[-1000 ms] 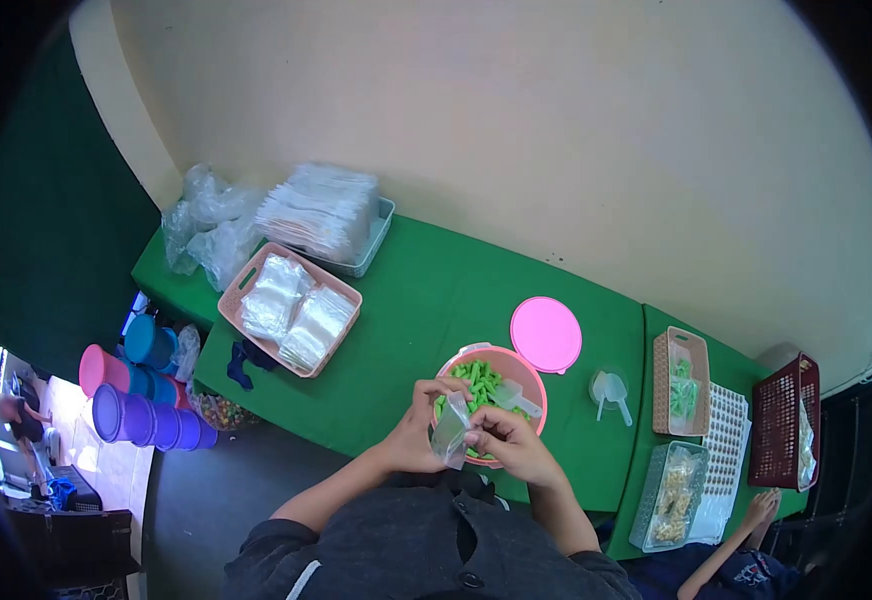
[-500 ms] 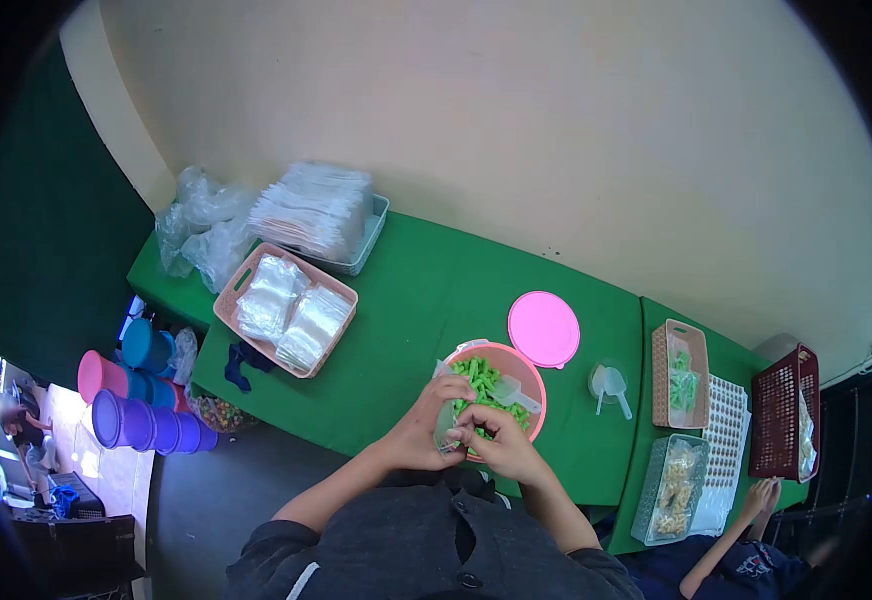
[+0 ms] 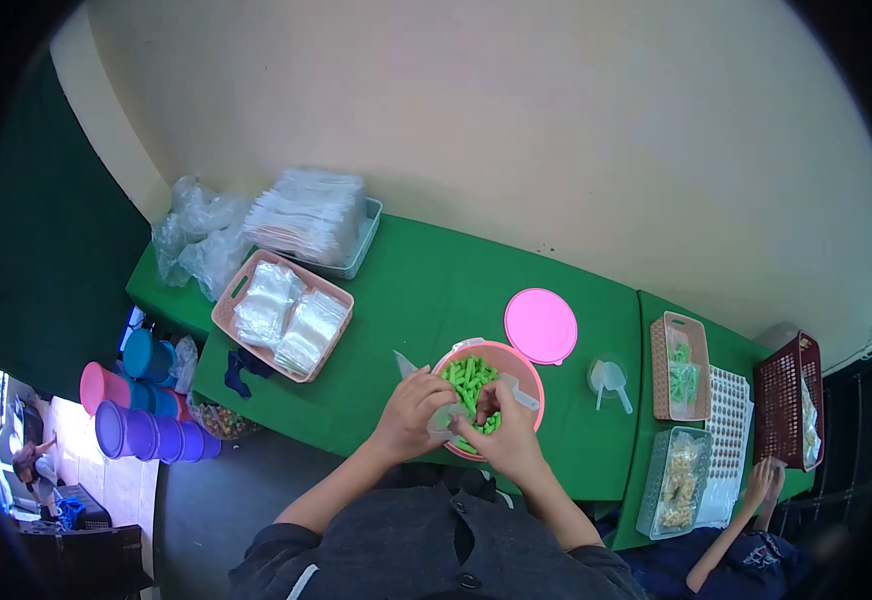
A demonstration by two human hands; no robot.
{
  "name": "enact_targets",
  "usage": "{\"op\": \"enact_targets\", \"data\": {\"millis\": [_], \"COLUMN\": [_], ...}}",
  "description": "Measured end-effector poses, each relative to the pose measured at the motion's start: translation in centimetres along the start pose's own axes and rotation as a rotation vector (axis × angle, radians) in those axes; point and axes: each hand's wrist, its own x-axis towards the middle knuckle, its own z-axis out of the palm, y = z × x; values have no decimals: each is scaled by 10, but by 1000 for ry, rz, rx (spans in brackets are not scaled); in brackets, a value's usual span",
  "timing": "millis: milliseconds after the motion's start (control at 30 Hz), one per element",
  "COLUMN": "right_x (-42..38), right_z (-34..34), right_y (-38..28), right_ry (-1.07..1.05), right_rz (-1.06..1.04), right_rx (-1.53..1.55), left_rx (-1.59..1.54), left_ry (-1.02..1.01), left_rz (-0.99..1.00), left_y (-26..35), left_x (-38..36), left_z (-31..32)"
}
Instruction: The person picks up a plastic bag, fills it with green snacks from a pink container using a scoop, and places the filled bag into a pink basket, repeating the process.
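Evidently your fingers had dropped from chest height into the pink bowl (image 3: 531, 385) at the desk's near edge: left hand (image 3: 411, 415) pinching the clear pouch (image 3: 443, 418), right hand (image 3: 501, 435) closed over green snacks (image 3: 468, 378). Filling appeared underway. The pink lid (image 3: 541, 326) and scoop cup (image 3: 608, 380) lay clear, obstructing nothing.

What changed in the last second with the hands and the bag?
Both hands moved forward over the pink bowl: the left hand keeps the small clear bag, now low at the rim, and the right hand has reached into the green snacks. The pink lid and baskets stayed put.
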Motion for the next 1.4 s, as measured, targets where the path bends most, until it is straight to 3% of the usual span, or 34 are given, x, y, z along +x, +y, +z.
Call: {"op": "enact_targets", "data": {"millis": [100,167,200,267,333,400,467,633,867,933,1067,1133,1167,1233,1267,1333,1367,1400], "right_x": [-6,-9,-5,6,10,13,6,12,11,9,2,-2,-3,-7,-7,1,4,2], "right_z": [6,5,5,4,22,39,50,52,60,57,63,49,46,31,26,17,20,21], "right_y": [16,24,25,25,64,72,72,67,68,67,73,78,71,45,30,7,21,28], "right_ry": [19,-61,-66,-157,-137,-273,-266,-187,-6,-173,-209,-163,-165,67,68,-217,-417,-394], "right_rz": [44,130,129,123,126,511,568,650,692,907,967,727,726,-62,-52,-238,-132,-122], "right_rx": [108,480,483,854,904,858,982,1394,1226,1248,1273,496,498,264,261,-29,139,135], "left_rx": [67,-44,-39,-236,-355,-462,-636,-660,-691,-708,-784,-755,-723,-733,-750,-828,-895,-955], "left_ry": [-58,-8,-7,70,117,176,136,147,259,255,317,356,400,381,353,326,324,319], "left_rz": [92,107,104,77,65,51,41,-22,-118,-97,-68,-106,-144,-214,-282,-310,-349,-386], "left_y": [6,7,8,11,13,16,21,23,24,25,22,20,19,15,13,14,15,14], "left_x": [2,-1,0,1,-2,-2,0,-7,-12,-13,-17,-14,-10,-1,1,3,4,5], "left_z": [2,3,1,-5,-4,-5,-4,-5,3,3,-1,-13,-20,-30,-32,-29,-29,-30]}}
